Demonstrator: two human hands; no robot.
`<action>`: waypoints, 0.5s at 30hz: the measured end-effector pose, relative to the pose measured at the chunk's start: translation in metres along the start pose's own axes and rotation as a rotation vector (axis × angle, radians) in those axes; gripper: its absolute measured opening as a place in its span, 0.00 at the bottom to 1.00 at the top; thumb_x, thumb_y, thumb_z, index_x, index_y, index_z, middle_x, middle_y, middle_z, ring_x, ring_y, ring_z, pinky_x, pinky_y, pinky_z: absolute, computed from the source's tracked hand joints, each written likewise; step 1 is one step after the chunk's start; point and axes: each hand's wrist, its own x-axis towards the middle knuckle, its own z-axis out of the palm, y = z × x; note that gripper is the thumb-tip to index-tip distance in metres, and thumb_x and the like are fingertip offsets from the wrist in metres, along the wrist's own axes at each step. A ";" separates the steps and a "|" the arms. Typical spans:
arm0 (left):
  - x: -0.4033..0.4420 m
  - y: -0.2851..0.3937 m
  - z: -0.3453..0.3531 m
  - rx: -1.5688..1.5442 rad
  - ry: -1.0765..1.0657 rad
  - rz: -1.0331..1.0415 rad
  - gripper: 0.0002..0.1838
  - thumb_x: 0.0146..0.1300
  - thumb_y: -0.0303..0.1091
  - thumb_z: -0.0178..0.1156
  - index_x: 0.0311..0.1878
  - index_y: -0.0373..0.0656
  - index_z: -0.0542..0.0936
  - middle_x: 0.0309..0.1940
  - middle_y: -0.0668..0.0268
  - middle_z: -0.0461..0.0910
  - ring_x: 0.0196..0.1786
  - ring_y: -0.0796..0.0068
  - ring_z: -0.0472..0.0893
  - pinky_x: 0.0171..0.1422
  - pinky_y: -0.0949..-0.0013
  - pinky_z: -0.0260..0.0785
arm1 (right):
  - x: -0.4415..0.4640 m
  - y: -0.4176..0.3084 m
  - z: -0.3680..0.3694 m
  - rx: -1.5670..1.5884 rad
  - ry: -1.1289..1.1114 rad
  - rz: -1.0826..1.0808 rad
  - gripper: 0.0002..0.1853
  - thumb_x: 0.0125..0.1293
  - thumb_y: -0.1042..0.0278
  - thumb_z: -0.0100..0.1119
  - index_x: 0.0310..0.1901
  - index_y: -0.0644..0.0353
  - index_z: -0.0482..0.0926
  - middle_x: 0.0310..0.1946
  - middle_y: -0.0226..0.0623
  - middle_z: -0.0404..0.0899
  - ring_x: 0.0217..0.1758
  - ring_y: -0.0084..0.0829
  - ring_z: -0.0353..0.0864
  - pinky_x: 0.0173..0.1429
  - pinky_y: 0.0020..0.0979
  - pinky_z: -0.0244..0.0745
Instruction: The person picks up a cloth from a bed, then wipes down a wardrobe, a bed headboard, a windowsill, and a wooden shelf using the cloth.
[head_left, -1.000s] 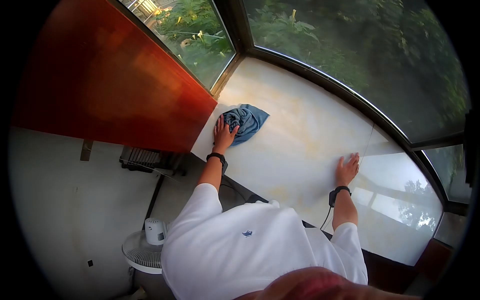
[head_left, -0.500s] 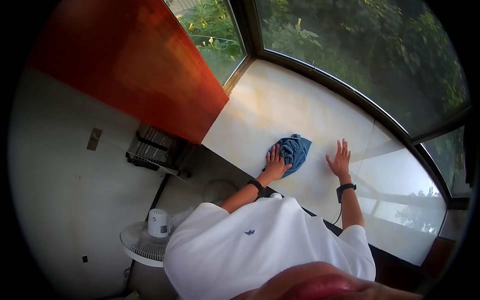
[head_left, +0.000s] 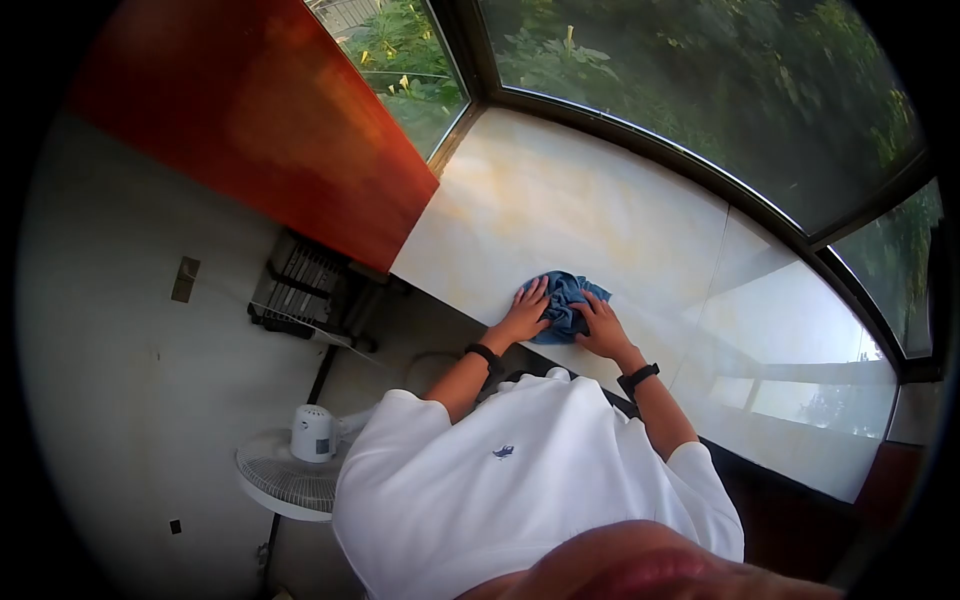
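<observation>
A crumpled blue cloth (head_left: 562,308) lies bunched on the white marbled counter (head_left: 560,190), close to its front edge. My left hand (head_left: 522,312) rests on the cloth's left side, fingers stretched out and apart. From the other side, my right hand (head_left: 602,328) touches the cloth's right part with its fingers spread. Both hands lie on top of the fabric, and part of it bulges up between them. Whatever the fingertips press underneath is hidden. A dark band circles each wrist.
Large windows (head_left: 700,90) border the counter's far side. An orange-red panel (head_left: 270,120) stands at its left end. Lower left are a white fan (head_left: 312,436) and a black slatted appliance (head_left: 300,285) by the wall. A seam crosses the counter on the right.
My right hand has moved left from the bare counter onto the cloth. My left hand has shifted to the cloth's left side, and the cloth looks more bunched. The view has shifted slightly.
</observation>
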 end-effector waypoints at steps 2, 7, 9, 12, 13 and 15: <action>0.005 0.037 -0.009 -0.094 -0.044 0.115 0.39 0.57 0.45 0.62 0.71 0.45 0.61 0.77 0.50 0.33 0.78 0.47 0.35 0.76 0.41 0.32 | -0.043 0.004 -0.008 0.036 0.008 0.036 0.34 0.44 0.68 0.69 0.57 0.55 0.68 0.68 0.50 0.57 0.69 0.56 0.59 0.71 0.47 0.59; 0.023 0.077 0.007 -0.101 -0.115 0.186 0.41 0.53 0.46 0.64 0.69 0.44 0.61 0.76 0.46 0.33 0.79 0.50 0.33 0.77 0.46 0.29 | -0.081 0.006 -0.015 0.139 -0.079 0.136 0.34 0.43 0.66 0.72 0.54 0.61 0.67 0.67 0.54 0.56 0.69 0.58 0.59 0.70 0.50 0.59; 0.021 0.070 0.013 -0.110 -0.124 0.212 0.42 0.53 0.48 0.64 0.69 0.44 0.61 0.76 0.47 0.35 0.79 0.51 0.34 0.77 0.46 0.30 | -0.080 0.025 -0.007 0.100 -0.095 -0.013 0.36 0.43 0.63 0.74 0.54 0.61 0.66 0.68 0.56 0.54 0.70 0.59 0.57 0.69 0.51 0.60; 0.001 0.038 0.019 -0.148 -0.083 0.181 0.44 0.53 0.51 0.66 0.70 0.44 0.60 0.76 0.49 0.38 0.79 0.53 0.38 0.77 0.47 0.34 | -0.056 0.020 -0.003 -0.028 -0.164 -0.034 0.38 0.42 0.59 0.75 0.55 0.59 0.65 0.69 0.55 0.52 0.73 0.59 0.52 0.70 0.58 0.56; -0.011 0.028 0.017 -0.166 -0.049 0.158 0.46 0.53 0.53 0.66 0.71 0.44 0.59 0.76 0.50 0.40 0.79 0.53 0.40 0.77 0.47 0.36 | -0.046 0.014 0.000 -0.103 -0.195 -0.046 0.39 0.43 0.57 0.75 0.57 0.59 0.65 0.70 0.55 0.52 0.73 0.59 0.51 0.70 0.61 0.54; -0.033 0.021 0.005 -0.127 0.038 0.016 0.48 0.52 0.54 0.67 0.72 0.42 0.56 0.76 0.50 0.40 0.78 0.53 0.41 0.77 0.47 0.37 | -0.028 0.004 0.009 -0.143 -0.190 -0.088 0.40 0.44 0.56 0.74 0.58 0.59 0.65 0.71 0.54 0.50 0.74 0.60 0.49 0.70 0.63 0.52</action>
